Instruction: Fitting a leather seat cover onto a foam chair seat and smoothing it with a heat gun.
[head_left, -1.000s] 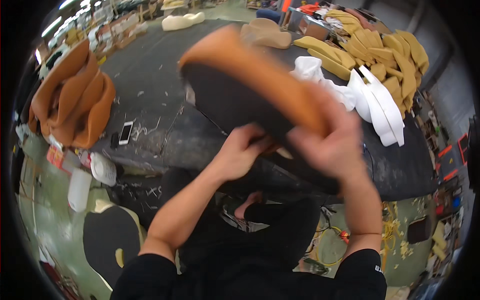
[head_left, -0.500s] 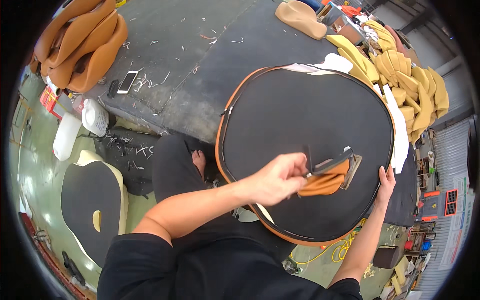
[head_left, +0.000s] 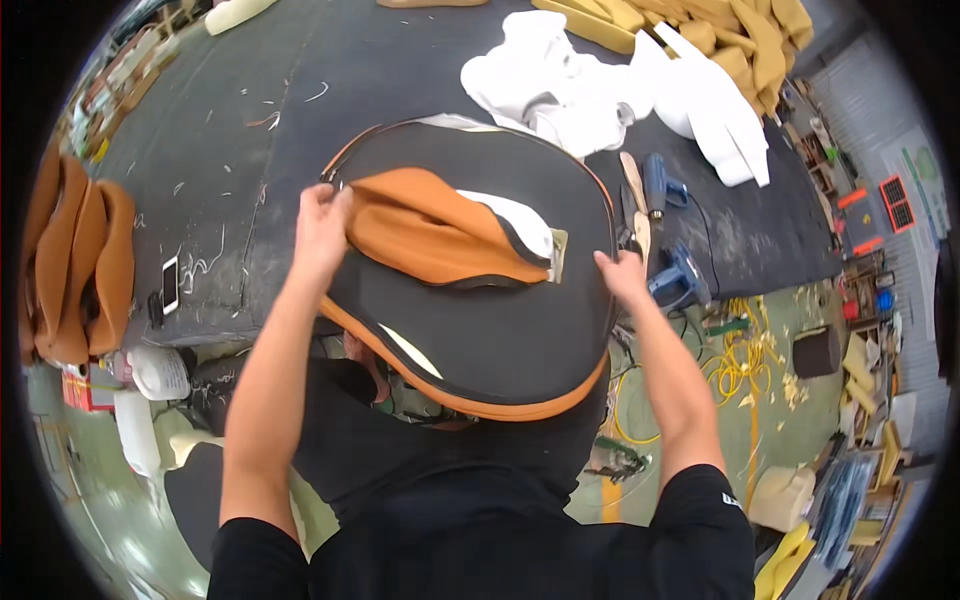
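A large rounded seat cushion (head_left: pixel 500 340) rests over my lap and the table edge. Its flat face is black, its border tan-orange, and a dark zip runs along the rim. An orange upholstery flap (head_left: pixel 425 225) with black edging and a white underside comes out of a slot in the black face and stretches to the left rim. There my left hand (head_left: pixel 322 228) is closed on the flap's end; whether it also grips the rim is hidden. My right hand (head_left: pixel 622 275) clasps the right rim, thumb on top, other fingers mostly hidden.
White cloth (head_left: pixel 550 80) lies beyond the cushion. To its right are a blue power tool (head_left: pixel 657 185), a second blue tool (head_left: pixel 680 278) and scissors-like wooden-handled blades (head_left: pixel 635 195). A phone (head_left: pixel 171 285) and orange padded pieces (head_left: pixel 80 260) sit left. A yellow hose (head_left: pixel 740 365) coils on the floor.
My left hand has drawn the orange flap farther out of the slot and across to the left rim. The cushion now sits farther left and higher in view; my right hand stays on its right rim.
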